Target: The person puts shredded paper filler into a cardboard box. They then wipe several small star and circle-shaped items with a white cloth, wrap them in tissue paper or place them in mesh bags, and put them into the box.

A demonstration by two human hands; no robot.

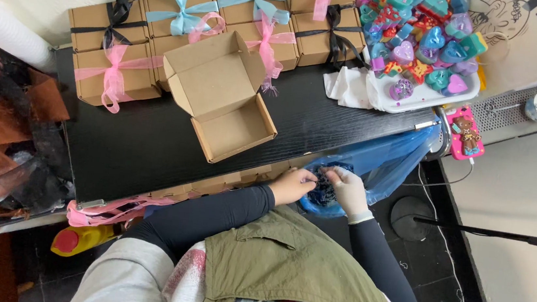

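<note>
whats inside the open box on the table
The open box shows only its bare cardboard floor and walls; nothing lies in it. Its raised lid hides part of the ribboned boxes behind it. Both hands are away, at the blue bag.

Dark bundle half-hidden behind fingers

Both hands in blue bag beside open box

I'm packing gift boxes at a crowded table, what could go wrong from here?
Both hands, left hand and right hand, pull dark shredded filler from the blue bag off the table edge, so strands may spill on the floor. The white tray, heaped with heart-shaped pieces, overhangs the table's corner and might tip if bumped.
</note>
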